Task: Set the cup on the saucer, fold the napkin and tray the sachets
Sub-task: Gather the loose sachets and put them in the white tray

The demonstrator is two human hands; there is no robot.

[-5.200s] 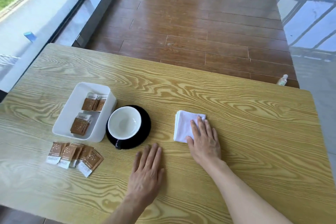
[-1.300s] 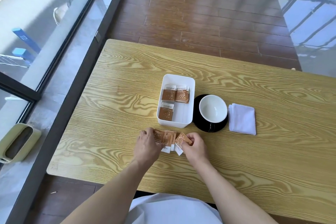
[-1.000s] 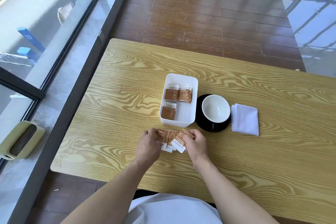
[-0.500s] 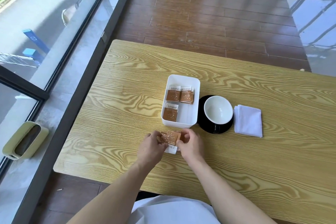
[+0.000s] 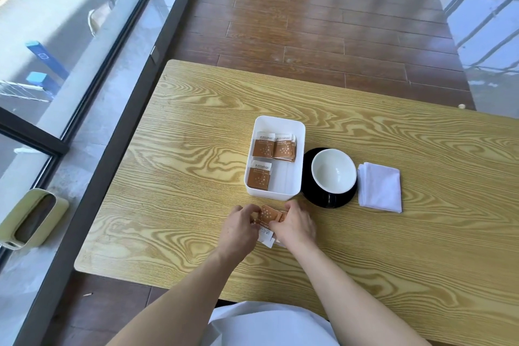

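Head view: the left hand (image 5: 240, 229) and the right hand (image 5: 297, 226) sit close together near the front edge of the tabletop (image 5: 179, 177), fingers of both curled in on a small bunch of loose sachets (image 5: 266, 219) gathered between them. The left hand pinches the bunch from its own side, the right hand from the opposite side; the brown faces of the packets show between the fingertips and their white ends stick out toward the person, below the knuckles. Whether the bunch is lifted or lies on the wood cannot be told.

Just beyond the hands, away from the person, stands the white tray (image 5: 300, 149), its near wall close to the fingertips but apart from them. Inside it lie the trayed sachets (image 5: 273, 147): two small stacks side by side at the far end, and one more at the near end, on the left hand's side.

Beyond and out to the right hand's side, touching or just beside the tray, the black saucer (image 5: 309, 191) carries the white cup (image 5: 333, 171), upright and empty. Farther out on that same side, just beside the saucer, the white napkin (image 5: 380, 191) lies folded into a flat square.

Two bare forearms run back toward a white garment (image 5: 266, 326) at the lower edge. Off the tabletop on the left hand's side, a pale green bin (image 5: 32, 219) stands on the floor beside the window frame (image 5: 92, 177).
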